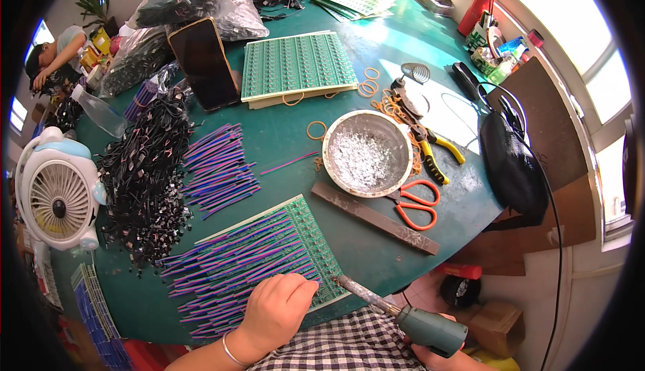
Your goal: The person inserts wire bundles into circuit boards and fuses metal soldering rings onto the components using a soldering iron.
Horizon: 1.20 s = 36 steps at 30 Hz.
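Observation:
A green circuit board panel (314,240) lies in front of me, with rows of short blue-and-pink wires (228,257) laid across it. My left hand (279,307) is closed in a pinch at the panel's near right part, a wire end showing by the fingertips; the rest of that wire is hidden. My right hand (428,356), mostly hidden behind the tool, grips a green-handled soldering iron (430,329). Its metal tip touches or nearly touches the board just right of my left fingertips.
A metal bowl of silvery flakes (332,144), a flat metal bar (376,220), orange-handled scissors (418,204) and pliers (430,153) lie beyond. Loose wires (222,169), black cables (144,169), a fan (59,196), a phone (205,65) and stacked boards (299,65) surround the work. Another person (64,52) sits far left.

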Tool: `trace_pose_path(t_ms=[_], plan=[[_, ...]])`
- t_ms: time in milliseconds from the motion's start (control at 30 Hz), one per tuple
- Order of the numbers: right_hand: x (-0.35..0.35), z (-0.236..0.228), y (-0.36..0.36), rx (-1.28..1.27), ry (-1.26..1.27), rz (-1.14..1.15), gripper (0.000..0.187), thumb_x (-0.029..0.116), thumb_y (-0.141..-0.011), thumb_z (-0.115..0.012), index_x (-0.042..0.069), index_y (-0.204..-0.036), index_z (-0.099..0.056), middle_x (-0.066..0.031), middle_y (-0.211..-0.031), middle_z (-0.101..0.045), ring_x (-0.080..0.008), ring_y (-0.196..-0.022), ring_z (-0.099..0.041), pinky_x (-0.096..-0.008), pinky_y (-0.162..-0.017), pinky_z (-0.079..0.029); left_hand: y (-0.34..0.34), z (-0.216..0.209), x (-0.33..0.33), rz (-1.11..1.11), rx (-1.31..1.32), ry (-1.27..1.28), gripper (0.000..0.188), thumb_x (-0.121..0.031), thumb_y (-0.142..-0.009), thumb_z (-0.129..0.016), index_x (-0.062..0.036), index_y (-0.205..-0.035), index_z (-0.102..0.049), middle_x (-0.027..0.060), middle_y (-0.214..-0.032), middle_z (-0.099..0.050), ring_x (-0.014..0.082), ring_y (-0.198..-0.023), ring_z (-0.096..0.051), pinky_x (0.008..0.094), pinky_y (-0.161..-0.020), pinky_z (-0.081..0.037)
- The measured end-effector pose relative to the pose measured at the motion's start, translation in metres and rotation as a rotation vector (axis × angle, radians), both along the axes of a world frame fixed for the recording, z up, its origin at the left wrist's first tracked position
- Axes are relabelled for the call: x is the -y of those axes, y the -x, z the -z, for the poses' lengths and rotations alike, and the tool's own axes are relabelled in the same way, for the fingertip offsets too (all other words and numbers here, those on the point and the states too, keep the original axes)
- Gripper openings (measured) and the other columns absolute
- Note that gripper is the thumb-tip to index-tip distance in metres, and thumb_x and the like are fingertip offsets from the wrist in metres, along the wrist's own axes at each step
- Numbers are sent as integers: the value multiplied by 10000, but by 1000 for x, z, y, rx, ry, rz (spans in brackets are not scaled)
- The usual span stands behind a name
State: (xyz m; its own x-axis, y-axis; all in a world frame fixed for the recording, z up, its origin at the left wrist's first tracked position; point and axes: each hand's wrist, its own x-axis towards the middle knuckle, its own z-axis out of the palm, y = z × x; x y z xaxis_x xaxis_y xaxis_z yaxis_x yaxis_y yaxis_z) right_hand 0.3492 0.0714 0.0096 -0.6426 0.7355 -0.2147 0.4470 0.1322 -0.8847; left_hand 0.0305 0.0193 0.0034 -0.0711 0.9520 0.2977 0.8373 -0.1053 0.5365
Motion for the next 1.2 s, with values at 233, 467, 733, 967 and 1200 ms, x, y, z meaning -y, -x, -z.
trace_pose_path(t_ms=[233,467,733,967,1200], plan=[[-3,-2,4,26,14,-35,622,76,-786,-723,-48,-1317,-423,-185,-1207,-541,-282,-1110,-551,-380,-956,-435,-1,3,-1,0,36,-20,235,28,-691,-720,-44,-905,-656,78,-866,-568,256,-720,-597,357,-625,-502],[-10,0,22,-199,-151,-16,514,59,-817,-702,-66,-1254,-461,-191,-1150,-600,-284,-1067,-595,-389,-914,-468,-2,4,-1,15,16,-19,236,26,-690,-723,-43,-905,-655,77,-854,-547,256,-710,-582,358,-617,-495],[-11,-10,29,-184,-63,-16,475,45,-823,-689,-67,-1235,-477,-189,-1135,-603,-286,-1013,-611,-387,-887,-478,-2,5,1,5,-12,-11,232,12,-689,-730,-47,-901,-657,81,-860,-541,261,-727,-581,361,-634,-498],[-15,-20,37,-166,-175,-50,350,49,-817,-680,-50,-1133,-568,-180,-1096,-616,-294,-965,-613,-380,-860,-483,-2,3,0,11,-6,-5,238,7,-686,-733,-48,-906,-660,80,-866,-542,261,-744,-585,362,-658,-501],[-11,-9,28,-190,-127,-17,467,43,-810,-687,-60,-1221,-492,-187,-1119,-610,-286,-996,-611,-384,-889,-475,-3,4,0,-4,-3,-10,233,5,-681,-740,-44,-896,-664,75,-858,-551,254,-733,-587,359,-649,-496]])
